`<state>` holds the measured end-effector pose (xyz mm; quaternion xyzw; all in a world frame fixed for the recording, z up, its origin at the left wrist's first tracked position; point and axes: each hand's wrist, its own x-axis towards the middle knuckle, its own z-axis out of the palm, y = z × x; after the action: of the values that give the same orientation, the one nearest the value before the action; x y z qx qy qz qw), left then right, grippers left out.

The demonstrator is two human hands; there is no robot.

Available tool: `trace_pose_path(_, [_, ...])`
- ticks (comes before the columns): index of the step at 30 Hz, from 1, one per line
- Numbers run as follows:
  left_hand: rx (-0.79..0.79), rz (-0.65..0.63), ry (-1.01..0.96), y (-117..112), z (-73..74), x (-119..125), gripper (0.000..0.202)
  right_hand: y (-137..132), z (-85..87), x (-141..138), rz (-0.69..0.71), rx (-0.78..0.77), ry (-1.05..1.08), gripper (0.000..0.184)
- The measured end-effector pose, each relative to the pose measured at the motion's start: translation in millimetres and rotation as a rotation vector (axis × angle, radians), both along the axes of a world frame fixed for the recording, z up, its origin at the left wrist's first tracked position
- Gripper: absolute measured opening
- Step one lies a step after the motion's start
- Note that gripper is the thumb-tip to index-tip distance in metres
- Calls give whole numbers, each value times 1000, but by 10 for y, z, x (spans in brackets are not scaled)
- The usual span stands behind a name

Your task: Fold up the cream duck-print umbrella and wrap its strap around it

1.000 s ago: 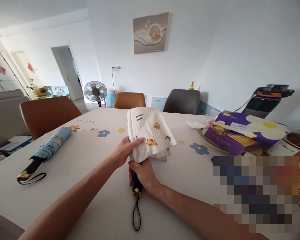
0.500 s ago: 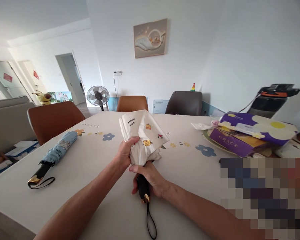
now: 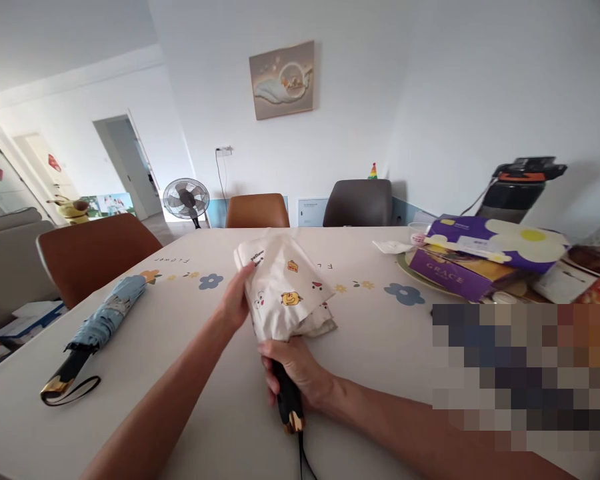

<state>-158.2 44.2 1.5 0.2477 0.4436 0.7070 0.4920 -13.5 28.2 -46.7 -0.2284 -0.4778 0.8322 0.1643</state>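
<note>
A folded white umbrella point(image 3: 280, 287) printed with yellow ducks and the words "yellow duck" is held up in front of me over the table. Its black handle point(image 3: 286, 393) with a gold end points toward me, and a black wrist strap hangs from it. My right hand point(image 3: 303, 373) is wrapped round the top of the handle and the base of the cloth. Along the left edge of the gathered cloth, my left hand point(image 3: 237, 297) grips with its thumb in front; its other fingers are hidden behind. A blue folded umbrella point(image 3: 107, 317) lies to the left.
The white table point(image 3: 190, 400) has printed flowers. At right, purple boxes point(image 3: 440, 270) rest on a green-rimmed plate, with a black-topped bottle point(image 3: 510, 190) behind. Chairs point(image 3: 257, 211) stand along the far side, near a fan point(image 3: 186, 198). The lower right is pixelated.
My left hand has slid up the canopy's left edge, away from my right hand. The white umbrella sits slightly lower, showing more handle. The whole view has shifted a little.
</note>
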Motion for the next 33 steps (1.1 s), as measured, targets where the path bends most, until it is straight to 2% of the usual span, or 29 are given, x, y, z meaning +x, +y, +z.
trace_pose_path(1, [21, 47, 14, 13, 7, -97, 40, -24, -21, -12, -17, 15, 31, 25])
trace_pose_path(4, [28, 305, 142, 22, -15, -347, 41, -21, -70, -52, -160, 52, 71, 29])
trace_pose_path(6, [8, 368, 259, 19, -44, -414, 46, 40, -83, -69, -273, 39, 53, 29])
trace_pose_path(8, [3, 362, 390, 27, -43, -375, 46, 121, -84, -70, -341, -33, 40, 28])
trace_pose_path(10, [25, 326, 538, 56, 10, -250, 43, 194, -83, -59, -352, -142, 50, 27])
trace_pose_path(13, [41, 231, 794, 134, 171, 27, 37, 253, -67, -40, -342, -254, 42, 27])
trace_pose_path(17, [-30, -11, 1137, 273, 348, 444, 37, 257, -10, -34, -350, -244, -23, 26])
trace_pose_path(19, [-3, -143, 1383, 351, 343, 652, 43, 252, 15, -33, -335, -220, -34, 24])
trace_pose_path(21, [28, -267, 1642, 430, 275, 847, 51, 245, 25, -30, -323, -209, -20, 22])
trace_pose_path(23, [45, -302, 1901, 502, 178, 1016, 50, 235, 22, -26, -347, -221, 12, 23])
trace_pose_path(26, [76, -226, 2184, 587, 60, 1187, 39, 219, -1, -20, -379, -238, 96, 27])
trace_pose_path(28, [103, -171, 2263, 621, 42, 1229, 33, 213, -15, -15, -388, -236, 155, 27])
trace_pose_path(30, [121, -86, 2263, 628, 84, 1197, 32, 211, -14, -9, -374, -232, 167, 24])
trace_pose_path(33, [83, 157, 2102, 570, 233, 987, 43, 216, 15, 2, -317, -241, 45, 20])
